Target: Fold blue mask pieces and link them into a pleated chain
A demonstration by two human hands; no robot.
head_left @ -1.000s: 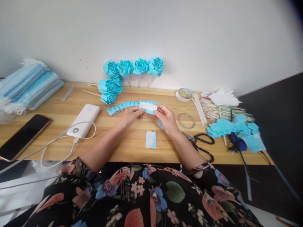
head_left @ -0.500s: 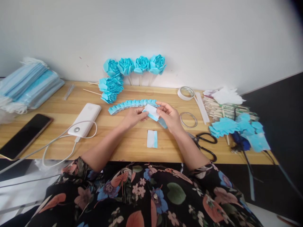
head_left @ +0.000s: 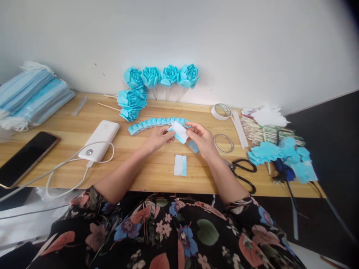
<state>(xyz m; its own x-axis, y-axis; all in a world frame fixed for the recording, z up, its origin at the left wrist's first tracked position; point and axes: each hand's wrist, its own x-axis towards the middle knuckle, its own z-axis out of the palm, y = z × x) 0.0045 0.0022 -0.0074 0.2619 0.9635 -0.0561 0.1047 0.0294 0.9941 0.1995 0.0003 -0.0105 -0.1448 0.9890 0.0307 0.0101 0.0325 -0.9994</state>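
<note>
Between my hands is a small white and light-blue fabric piece (head_left: 180, 132), with a blue strip along its lower edge. My left hand (head_left: 160, 139) pinches its left side. The right side is pinched by my right hand (head_left: 202, 138), thumb in front. A blue piece (head_left: 193, 146) lies on the table just under my right hand, partly hidden. Closer to me rests another white piece with a blue edge (head_left: 180, 165). Behind my hands curves a row of folded blue pieces (head_left: 155, 123).
Blue fabric roses (head_left: 170, 76) on sticks stand along the wall. To the right are tape rolls (head_left: 221, 111), black-handled scissors (head_left: 243, 172), a glue gun (head_left: 285, 168) and blue petals (head_left: 265, 151). At left lie face masks (head_left: 36, 97), a phone (head_left: 28, 158) and a cabled power bank (head_left: 99, 140).
The fabric piece in my hands has turned slightly, and its blue strip shows more fully. My hands stay in nearly the same place. The view has shifted a little.
</note>
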